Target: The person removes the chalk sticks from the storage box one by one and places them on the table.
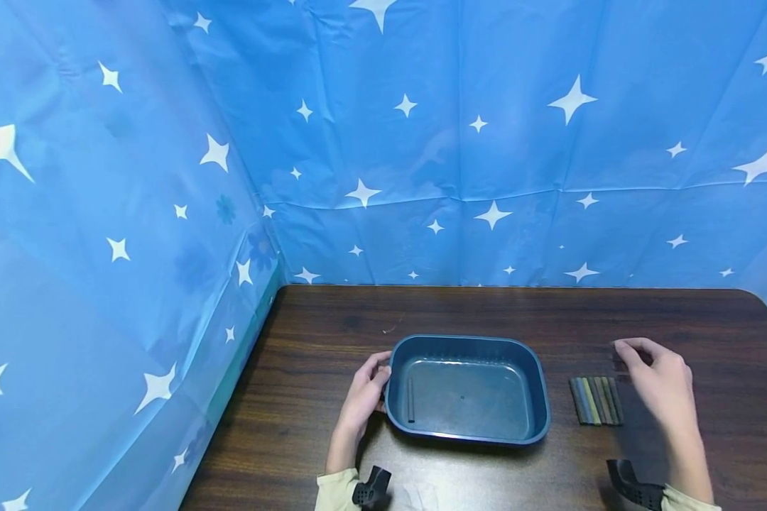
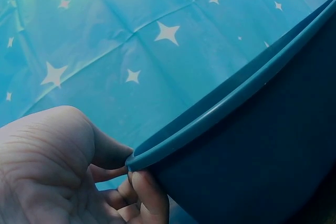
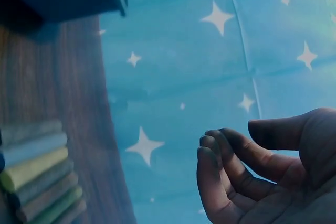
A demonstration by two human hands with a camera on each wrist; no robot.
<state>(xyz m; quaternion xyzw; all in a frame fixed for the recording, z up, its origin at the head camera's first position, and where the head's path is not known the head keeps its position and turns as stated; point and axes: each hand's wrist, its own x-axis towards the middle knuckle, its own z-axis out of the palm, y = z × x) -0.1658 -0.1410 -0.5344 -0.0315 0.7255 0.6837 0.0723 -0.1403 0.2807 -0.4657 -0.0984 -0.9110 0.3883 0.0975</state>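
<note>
My left hand (image 1: 362,392) pinches the left rim of a dark blue rectangular plastic tub (image 1: 466,434), thumb above and fingers below the lip, as the left wrist view shows with the tub's rim (image 2: 210,116). Inside the tub, along its left side, lies one dark thin stick (image 1: 411,399). To the right of the tub is a row of several chalk-like coloured sticks (image 1: 596,401), also in the right wrist view as coloured sticks (image 3: 39,169). My right hand (image 1: 663,383) hovers right of that row, fingers bent loosely, thumb apart from them, nothing held.
A dark wood-grain table (image 1: 307,348) bears everything. Behind it and along its left side hang blue sheets with white stars (image 1: 422,156). Black wrist mounts (image 1: 372,485) sit at both cuffs.
</note>
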